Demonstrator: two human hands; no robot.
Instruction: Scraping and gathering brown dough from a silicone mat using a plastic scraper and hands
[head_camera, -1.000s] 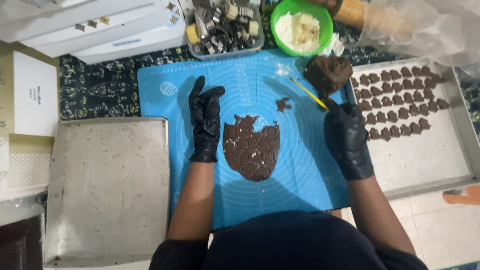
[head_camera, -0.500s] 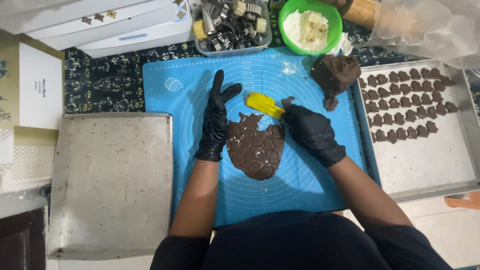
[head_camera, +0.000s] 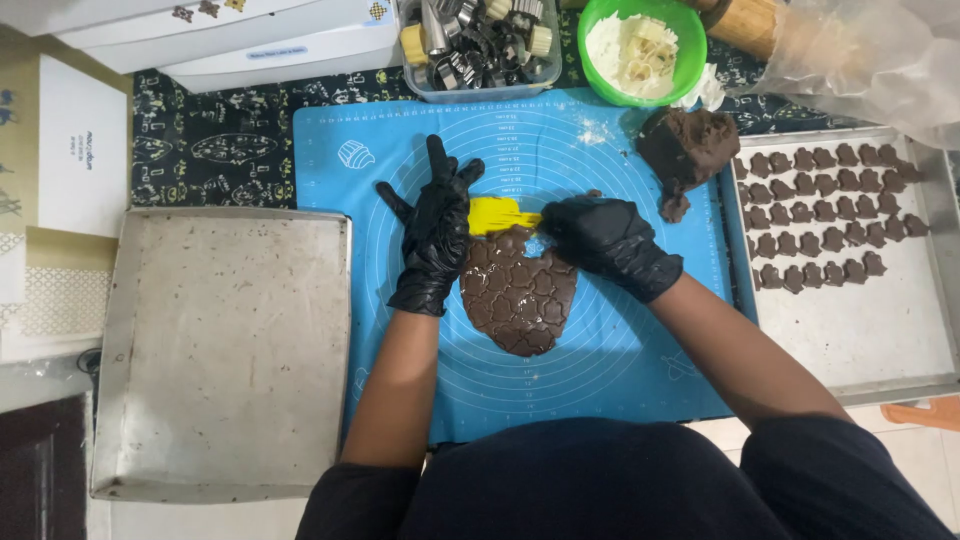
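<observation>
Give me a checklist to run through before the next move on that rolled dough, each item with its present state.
1. Left hand steadies the rolled dough sheet: ok, it lies flat at the sheet's left edge.
2. Right hand has the yellow scraper: ok, blade at the sheet's top edge.
3. Shapes cut through: cannot tell, only outlines show.
4. Blue mat flat: ok.
5. Room on the right tray: ok, its near half is bare.
6. Left tray clean: not ok, it looks speckled.

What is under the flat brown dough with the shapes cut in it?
The flat dough lies on the blue mat. The mat's printed circles run under it and are hidden there. The left hand rests on its edge; the right hand holds a yellow tool.
</observation>
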